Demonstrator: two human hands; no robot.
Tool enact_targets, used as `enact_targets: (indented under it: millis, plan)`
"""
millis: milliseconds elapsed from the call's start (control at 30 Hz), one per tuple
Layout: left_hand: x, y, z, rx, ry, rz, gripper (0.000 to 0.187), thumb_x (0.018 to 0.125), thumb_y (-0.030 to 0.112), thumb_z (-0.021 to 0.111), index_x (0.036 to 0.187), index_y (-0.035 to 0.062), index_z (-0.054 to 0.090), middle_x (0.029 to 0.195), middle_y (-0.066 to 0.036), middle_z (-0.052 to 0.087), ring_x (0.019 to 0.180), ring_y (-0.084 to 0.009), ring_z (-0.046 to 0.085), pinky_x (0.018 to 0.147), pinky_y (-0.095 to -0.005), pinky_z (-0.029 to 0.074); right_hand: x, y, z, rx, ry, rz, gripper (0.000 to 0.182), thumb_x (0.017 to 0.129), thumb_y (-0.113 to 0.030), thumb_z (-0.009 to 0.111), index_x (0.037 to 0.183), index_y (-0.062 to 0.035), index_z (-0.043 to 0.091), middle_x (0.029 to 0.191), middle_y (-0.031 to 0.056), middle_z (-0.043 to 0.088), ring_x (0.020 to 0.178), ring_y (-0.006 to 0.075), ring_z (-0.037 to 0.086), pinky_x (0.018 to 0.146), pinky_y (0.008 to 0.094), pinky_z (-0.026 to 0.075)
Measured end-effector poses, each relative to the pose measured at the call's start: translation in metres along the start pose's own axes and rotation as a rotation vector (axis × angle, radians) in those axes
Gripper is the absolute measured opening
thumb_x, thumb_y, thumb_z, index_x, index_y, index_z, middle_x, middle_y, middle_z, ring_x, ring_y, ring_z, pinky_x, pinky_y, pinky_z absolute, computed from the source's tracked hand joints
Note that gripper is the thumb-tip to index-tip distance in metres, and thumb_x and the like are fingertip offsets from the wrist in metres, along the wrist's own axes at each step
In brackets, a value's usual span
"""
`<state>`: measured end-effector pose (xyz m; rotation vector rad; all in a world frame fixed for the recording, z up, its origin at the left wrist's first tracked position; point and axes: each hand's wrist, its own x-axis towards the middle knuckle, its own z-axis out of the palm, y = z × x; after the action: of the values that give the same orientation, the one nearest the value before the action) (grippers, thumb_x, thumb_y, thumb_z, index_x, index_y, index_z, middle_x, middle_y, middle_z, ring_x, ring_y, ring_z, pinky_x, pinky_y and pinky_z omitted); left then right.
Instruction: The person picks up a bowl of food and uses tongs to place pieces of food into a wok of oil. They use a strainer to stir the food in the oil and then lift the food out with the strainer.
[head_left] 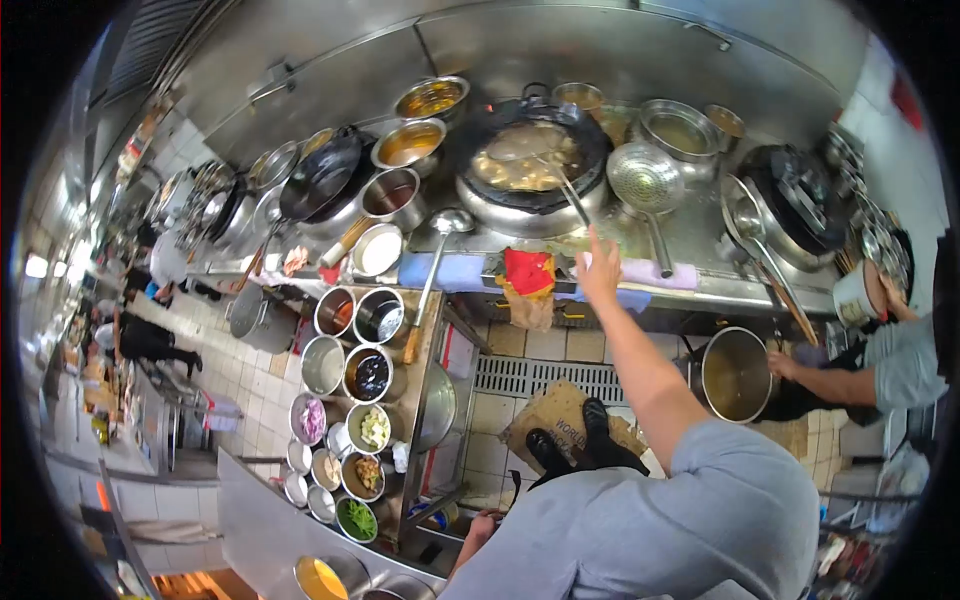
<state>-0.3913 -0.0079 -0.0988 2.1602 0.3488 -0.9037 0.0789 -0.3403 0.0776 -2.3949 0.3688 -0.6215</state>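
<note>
My right hand [600, 272] reaches forward over the stove's front edge, fingers stretched out and apart. Its fingertips are right at the end of a metal handle [575, 200], which slopes out of the wok [493, 142]. A wire-mesh skimmer [520, 143] lies in the wok, over pale pieces in bubbling liquid. Below my hand, a red cloth [527, 272] hangs on the stove front. My left hand [483, 526] is low beside my body, near the prep counter; its fingers are mostly hidden. Right of the wok rests a perforated strainer [645, 180].
Metal containers of sauces and cut vegetables, one holding green strips [357, 518], stand on the left counter. A ladle [450, 222] lies across its far end. At right, a co-worker's hand [785, 366] is at a large pot [737, 335]. Floor drain grating [540, 378] runs below.
</note>
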Motion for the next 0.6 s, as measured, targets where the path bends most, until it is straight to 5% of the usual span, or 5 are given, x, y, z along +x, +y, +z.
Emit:
enact_targets:
  millis: [133,200,333,400,600]
  plan:
    - [0.074,-0.046,-0.022,0.733,-0.155,0.532,0.026,0.076,0.008,0.043,0.094,0.0024,0.06,0.098,-0.016,0.06,0.084,-0.0255,0.059,0.071,-0.0339,0.049,-0.139,0.064,-0.035,0.068,-0.265,-0.159,0.042,0.079,-0.027,0.052,0.119,-0.0163,0.044,0.113,0.0221,0.042,0.1,0.037,0.045,0.08,0.0489,0.038]
    - [0.143,-0.074,-0.036,0.266,-0.195,-0.041,0.027,0.08,0.029,0.047,0.083,0.0074,0.063,0.089,-0.011,0.062,0.077,-0.0298,0.059,0.071,-0.0389,0.046,-0.225,0.139,-0.045,0.055,-0.834,-0.217,0.033,0.079,-0.025,0.051,0.107,-0.0072,0.051,0.098,0.0227,0.051,0.095,0.0391,0.047,0.078,0.0455,0.041]
    - [0.179,0.008,-0.091,0.184,0.047,0.135,0.03,0.082,0.029,0.047,0.094,0.0055,0.06,0.086,-0.013,0.062,0.07,-0.0249,0.06,0.066,-0.0342,0.049,-0.344,0.289,-0.117,-0.396,-1.13,0.237,0.032,0.08,-0.029,0.044,0.104,-0.0097,0.056,0.1,0.0157,0.06,0.093,0.0316,0.057,0.076,0.0401,0.046]
    - [0.194,0.046,-0.114,0.074,0.071,0.214,0.03,0.084,0.029,0.045,0.097,0.0055,0.058,0.086,-0.012,0.061,0.065,-0.0184,0.059,0.063,-0.0295,0.049,-0.382,0.36,-0.145,-0.541,-0.793,1.177,0.018,0.074,-0.014,0.05,0.085,-0.0037,0.061,0.083,0.0136,0.062,0.071,0.0256,0.061,0.059,0.0365,0.049]
    - [0.14,0.166,-0.066,-0.256,0.038,0.203,0.028,0.082,0.025,0.047,0.099,0.0068,0.059,0.089,-0.012,0.061,0.07,-0.0139,0.059,0.063,-0.0273,0.048,-0.323,0.36,-0.236,0.171,-0.394,0.966,0.015,0.08,-0.015,0.047,0.084,-0.0027,0.056,0.062,0.0099,0.056,0.05,0.0205,0.058,0.04,0.0329,0.043]
